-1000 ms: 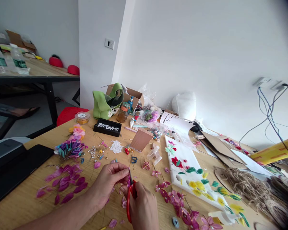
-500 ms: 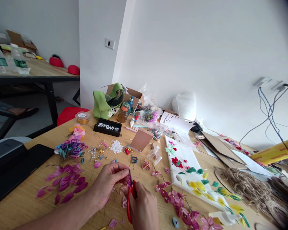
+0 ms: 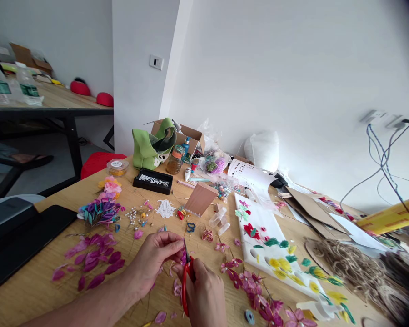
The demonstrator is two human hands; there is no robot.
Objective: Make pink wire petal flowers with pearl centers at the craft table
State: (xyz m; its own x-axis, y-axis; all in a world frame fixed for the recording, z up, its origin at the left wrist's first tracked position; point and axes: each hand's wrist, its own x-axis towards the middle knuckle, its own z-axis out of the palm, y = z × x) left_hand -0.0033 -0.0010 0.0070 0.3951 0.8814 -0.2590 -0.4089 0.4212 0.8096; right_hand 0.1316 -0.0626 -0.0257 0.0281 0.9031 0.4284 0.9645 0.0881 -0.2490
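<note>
My right hand (image 3: 204, 288) is closed around the red handles of a pair of scissors (image 3: 185, 290), whose dark blades point up and away. Just left of the blades, my left hand (image 3: 162, 254) pinches a small purple-pink petal (image 3: 183, 258), mostly hidden behind fingers and scissors. The blades lie against or close to the petal; I cannot tell whether they touch it. Loose magenta petals (image 3: 92, 259) on thin wires lie left of my forearm. Pink wired flowers (image 3: 255, 286) lie right of my right hand.
A white foam board (image 3: 269, 245) holds red, green and yellow petals. Beyond my hands are a pink-brown block (image 3: 201, 199), a black tray (image 3: 153, 181), a jar (image 3: 175, 161) and a green bag (image 3: 153, 145). Brown cord (image 3: 354, 268) lies at right, a black tablet (image 3: 30, 245) at left.
The scissors and my right hand have shifted very slightly right. My left hand stays in its place, still pinching the petal.
</note>
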